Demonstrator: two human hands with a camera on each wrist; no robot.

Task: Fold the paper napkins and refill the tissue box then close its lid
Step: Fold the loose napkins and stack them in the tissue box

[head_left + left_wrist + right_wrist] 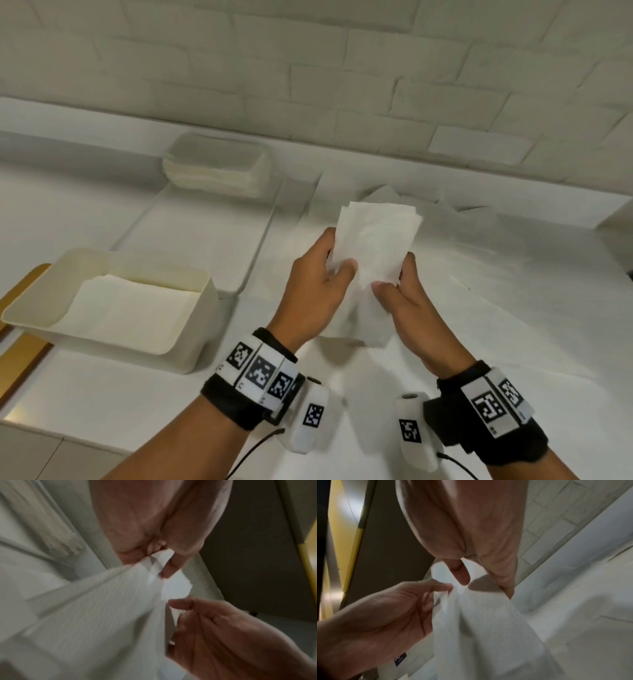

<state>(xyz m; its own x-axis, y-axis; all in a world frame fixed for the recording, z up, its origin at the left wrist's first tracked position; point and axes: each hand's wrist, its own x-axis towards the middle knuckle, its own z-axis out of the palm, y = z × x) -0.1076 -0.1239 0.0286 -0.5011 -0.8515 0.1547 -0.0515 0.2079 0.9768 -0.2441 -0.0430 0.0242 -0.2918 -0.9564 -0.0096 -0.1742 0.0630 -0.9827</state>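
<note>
Above the white table I hold a folded white napkin upright between both hands. My left hand pinches its left edge, thumb in front, and my right hand pinches the lower right edge. In the left wrist view, blurred, the left hand pinches the napkin at a corner, with the right hand below. The right wrist view shows the right hand on the napkin, and the left hand gripping its edge. The cream tissue box stands open at the left with napkins inside.
A shallow white tray lies behind the box, with a stack of napkins at its far end. Unfolded napkins are spread over the table on the right. A wood-coloured board pokes out under the box at the left edge. A brick wall runs along the back.
</note>
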